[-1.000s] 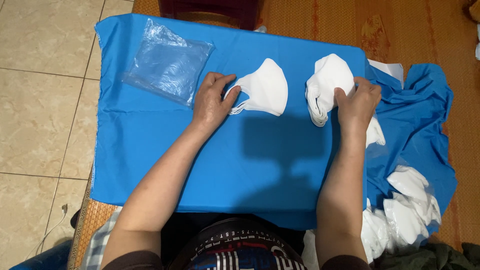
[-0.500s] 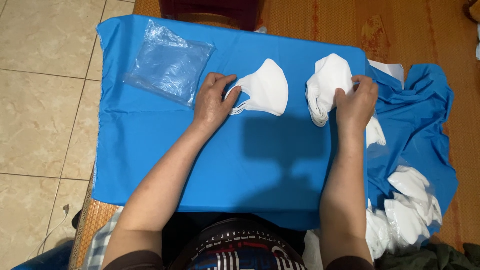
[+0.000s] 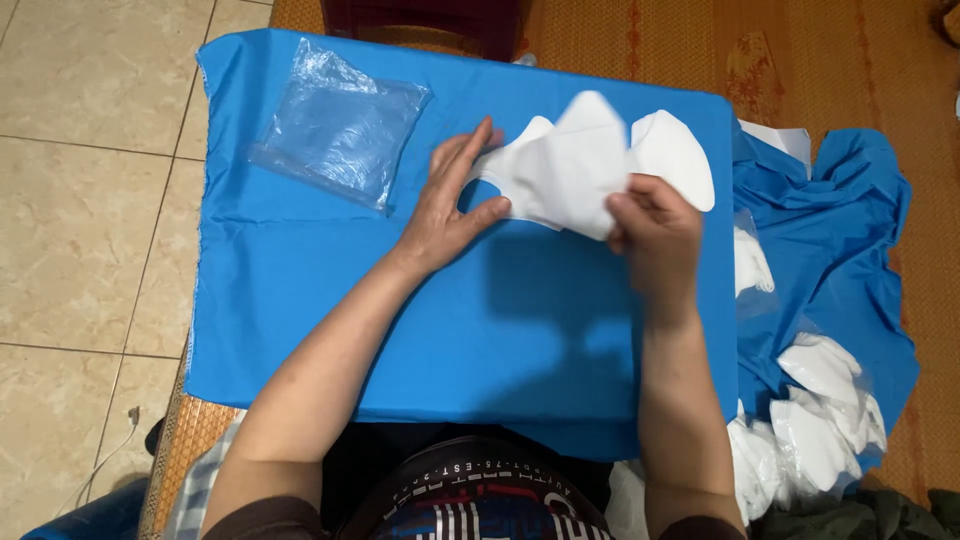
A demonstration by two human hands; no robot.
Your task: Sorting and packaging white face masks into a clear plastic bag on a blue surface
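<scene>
A white cloth face mask (image 3: 570, 160) is held over the blue-covered table (image 3: 300, 290). My right hand (image 3: 655, 235) pinches its lower right edge. My left hand (image 3: 450, 200) lies flat with fingers spread, touching the mask's left ear loop end. A second white mask (image 3: 672, 155) lies just behind, partly covered by the first one.
A clear plastic bag (image 3: 338, 128) lies on the blue cloth at the far left. More white masks (image 3: 820, 405), some in clear wrap, sit on crumpled blue cloth at the right. Tiled floor lies on the left, a woven mat on the right.
My right hand has carried a white mask leftward over the one by my left hand, so the two overlap. The view has also shifted a little.
</scene>
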